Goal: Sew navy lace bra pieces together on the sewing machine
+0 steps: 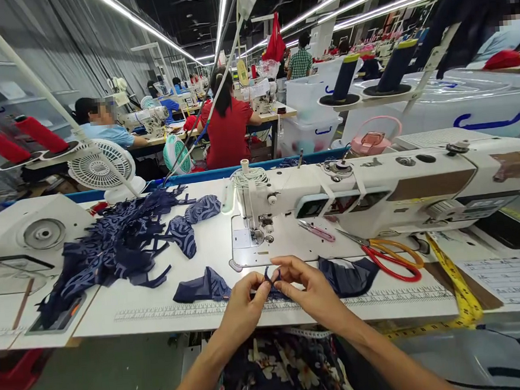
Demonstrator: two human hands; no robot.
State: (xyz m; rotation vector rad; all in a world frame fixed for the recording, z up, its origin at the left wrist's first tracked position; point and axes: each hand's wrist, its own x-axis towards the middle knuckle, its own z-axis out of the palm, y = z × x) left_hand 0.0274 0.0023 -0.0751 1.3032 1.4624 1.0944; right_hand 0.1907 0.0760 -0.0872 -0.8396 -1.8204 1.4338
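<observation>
My left hand (pixel 248 300) and my right hand (pixel 308 286) are close together at the table's front edge, before the sewing machine (pixel 261 218). Each pinches, between thumb and finger, a thin navy strip in the middle of a navy bra (pixel 350 276). One patterned cup of it spreads out left of my hands, and a darker part lies to the right. My fingers cover some of the middle. Farther left are loose patterned cups (pixel 181 236) and a heap of navy bra pieces (pixel 120 234).
Pink thread snips (pixel 318 231) and red-and-orange-handled scissors (pixel 393 258) lie under the machine arm. A yellow tape measure (pixel 460 294) hangs over the front edge at right. A printed ruler (pixel 161 313) runs along the front. Another machine (pixel 35 234) stands at left; people sew beyond.
</observation>
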